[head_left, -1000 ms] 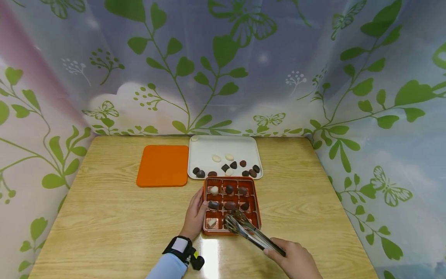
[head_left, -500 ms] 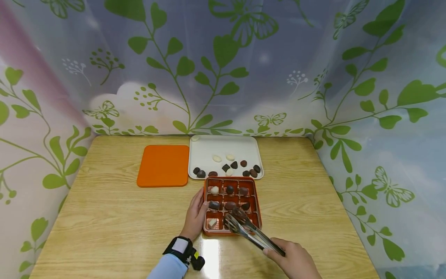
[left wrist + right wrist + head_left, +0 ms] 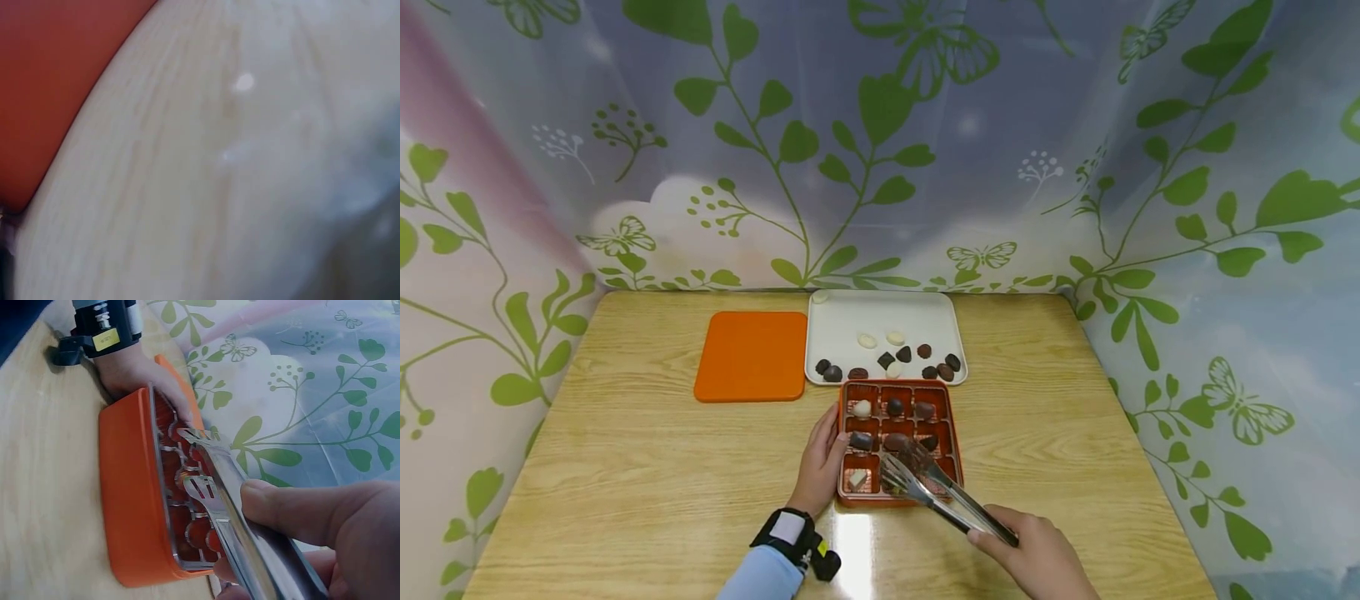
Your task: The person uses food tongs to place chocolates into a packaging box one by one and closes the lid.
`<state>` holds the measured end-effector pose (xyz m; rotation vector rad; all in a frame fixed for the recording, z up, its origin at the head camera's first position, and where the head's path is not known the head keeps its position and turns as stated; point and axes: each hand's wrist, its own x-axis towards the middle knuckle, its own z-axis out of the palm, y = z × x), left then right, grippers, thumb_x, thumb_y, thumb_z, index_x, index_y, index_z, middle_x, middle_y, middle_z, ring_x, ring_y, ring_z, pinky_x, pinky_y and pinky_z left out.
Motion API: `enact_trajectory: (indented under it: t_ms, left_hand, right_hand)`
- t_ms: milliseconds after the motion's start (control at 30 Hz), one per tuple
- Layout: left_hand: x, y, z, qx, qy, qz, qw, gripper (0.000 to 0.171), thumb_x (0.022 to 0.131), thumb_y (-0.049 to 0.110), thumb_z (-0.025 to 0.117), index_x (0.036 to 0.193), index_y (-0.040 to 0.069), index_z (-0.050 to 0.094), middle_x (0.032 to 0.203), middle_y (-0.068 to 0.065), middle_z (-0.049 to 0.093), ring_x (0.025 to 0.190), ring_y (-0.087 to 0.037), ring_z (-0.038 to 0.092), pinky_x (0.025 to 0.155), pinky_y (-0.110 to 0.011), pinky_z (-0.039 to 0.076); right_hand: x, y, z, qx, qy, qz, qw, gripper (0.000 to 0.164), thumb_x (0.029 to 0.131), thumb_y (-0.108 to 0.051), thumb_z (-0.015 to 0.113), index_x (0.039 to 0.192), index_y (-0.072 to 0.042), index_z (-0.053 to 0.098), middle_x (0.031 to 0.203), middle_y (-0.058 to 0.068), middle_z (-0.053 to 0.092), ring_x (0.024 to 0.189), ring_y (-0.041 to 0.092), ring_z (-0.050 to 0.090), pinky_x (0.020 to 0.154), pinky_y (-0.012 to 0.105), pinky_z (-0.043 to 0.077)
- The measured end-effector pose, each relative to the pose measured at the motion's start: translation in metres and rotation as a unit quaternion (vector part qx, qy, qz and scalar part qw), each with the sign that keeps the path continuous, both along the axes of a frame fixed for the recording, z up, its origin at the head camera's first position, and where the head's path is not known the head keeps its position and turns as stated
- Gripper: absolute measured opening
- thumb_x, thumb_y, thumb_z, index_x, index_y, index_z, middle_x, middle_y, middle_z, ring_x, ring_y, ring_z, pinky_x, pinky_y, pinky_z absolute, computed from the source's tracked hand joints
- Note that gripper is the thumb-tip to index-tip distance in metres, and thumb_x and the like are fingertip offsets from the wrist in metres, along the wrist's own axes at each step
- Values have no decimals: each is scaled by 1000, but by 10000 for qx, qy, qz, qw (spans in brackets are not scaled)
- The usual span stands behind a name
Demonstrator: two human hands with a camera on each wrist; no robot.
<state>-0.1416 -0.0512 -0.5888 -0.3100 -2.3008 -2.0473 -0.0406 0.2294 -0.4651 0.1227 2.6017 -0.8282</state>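
The orange box stands near the table's middle, its clear divided insert holding dark, brown and white chocolates, mostly one per compartment. My left hand grips the box's left wall, thumb at the rim. With my right hand I hold metal tongs by their rear part. The slotted tips stand apart over the front and middle compartments, partly hiding what lies in the front middle one. In the right wrist view, the tongs reach in over the open side of the box, nothing visible between their tips.
A white tray behind the box carries several dark, brown and white chocolates, mostly along its near edge. Left of it lies a flat orange lid. A printed fabric backdrop rises around the wooden table.
The tongs' arms have spread wider apart over the box, and my right hand has shifted slightly. My left hand and the box have stayed put.
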Motion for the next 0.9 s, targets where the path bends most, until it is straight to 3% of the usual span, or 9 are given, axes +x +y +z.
enact_trajectory:
  t_ms: [167,333,667,767,900]
  left_hand:
    - [-1,0,0,-10,-4,28,10000,51,100,9,43,146,-4,24,149,-21,26,134,-29,34,106,-33,30]
    - [0,-1,1,-53,-29,53,10000,51,100,10,43,146,-3,24,149,-21,26,134,-29,33,107,-32,30]
    - [0,-2,1,40,19,45,10000,51,100,9,43,146,-4,25,148,-24,25,134,-32,33,106,-35,31]
    - [0,-3,-1,50,14,61,10000,51,100,9,44,146,-3,25,149,-23,26,134,-32,33,106,-36,31]
    - [-1,-2,-1,91,-68,26,9999,51,100,10,43,146,-2,25,149,-21,25,134,-30,33,106,-34,31]
  right_hand:
    - [-9,-4,9,-27,194,-282,9994,60,78,-61,62,119,-17,66,94,-4,68,67,12,52,56,29,42]
    - [-22,-2,14,24,407,-567,9976,63,77,-63,62,121,-18,65,85,-1,67,60,13,51,51,29,41]
    - [-71,23,6,199,1234,-587,9904,60,86,-58,56,125,-12,61,67,3,59,47,15,49,41,30,38]
    - [-88,29,-3,273,1377,-565,9885,58,90,-54,54,127,-10,59,72,6,62,47,16,49,40,30,36]
    - [-105,35,-18,476,1396,-520,9877,59,92,-52,52,129,-6,58,96,15,67,55,17,51,42,30,36]
